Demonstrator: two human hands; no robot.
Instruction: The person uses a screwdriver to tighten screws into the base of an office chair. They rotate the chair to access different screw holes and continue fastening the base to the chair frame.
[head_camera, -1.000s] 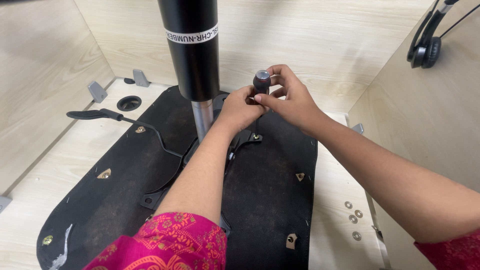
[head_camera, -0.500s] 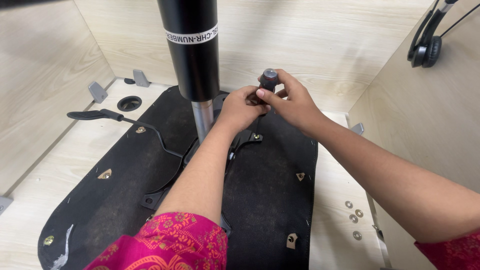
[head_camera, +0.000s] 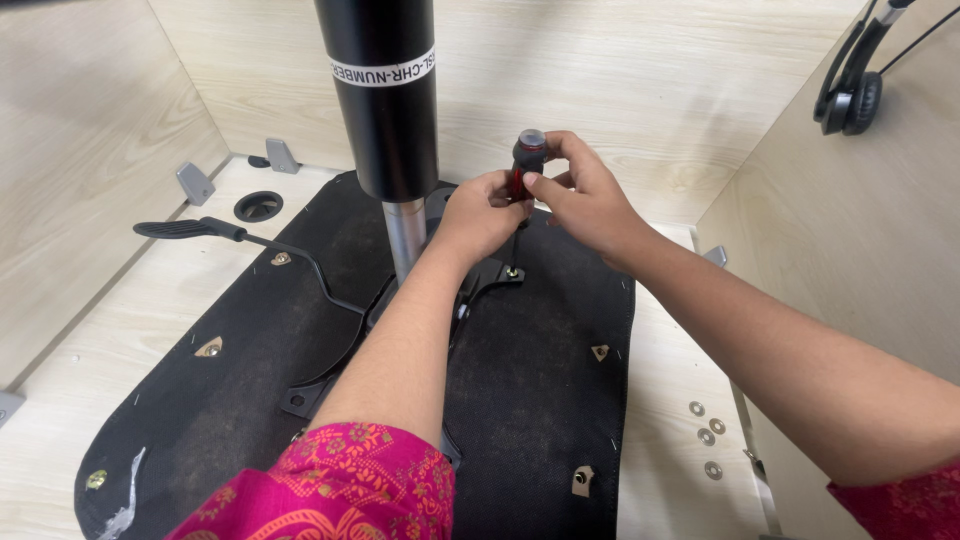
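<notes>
Screwdriver (head_camera: 526, 165) with a red-and-black handle stands upright between both hands, its thin shaft running down to a screw (head_camera: 512, 271) in the black metal bracket (head_camera: 480, 285) just below them. That screw looks seated in its hole but, judging by the tool on it, not yet driven home; I cannot tell how tight it is. The right hand (head_camera: 585, 195) is curled, fingertips pinching the handle near its grey cap. The left hand (head_camera: 480, 215) is closed loosely around the lower handle, steadying it. Just left of the hands rises the black gas-lift column (head_camera: 378, 100). Beneath lies the upturned chair seat base (head_camera: 250, 380), and farther left its lever (head_camera: 220, 232). Well off to the right, three washers (head_camera: 705, 437) wait unused on the wooden surface (head_camera: 670, 400).
</notes>
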